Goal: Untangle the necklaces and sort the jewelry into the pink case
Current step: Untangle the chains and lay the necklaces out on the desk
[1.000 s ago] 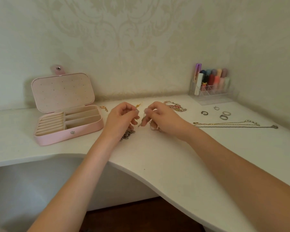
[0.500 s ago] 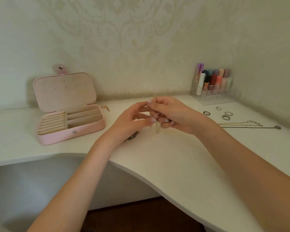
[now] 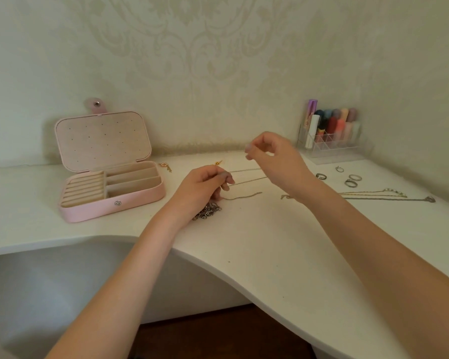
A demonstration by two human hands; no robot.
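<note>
While the left hand [image 3: 202, 185] pinched fine chains [image 3: 246, 177] above the white surface [image 3: 270, 250], the right hand [image 3: 272, 156] pinched their far ends; the open pink case [image 3: 109, 200] sat left.

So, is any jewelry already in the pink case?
No, the open case shows only bare ring rolls and compartments, while the rings and chains lie on the desk.
</note>
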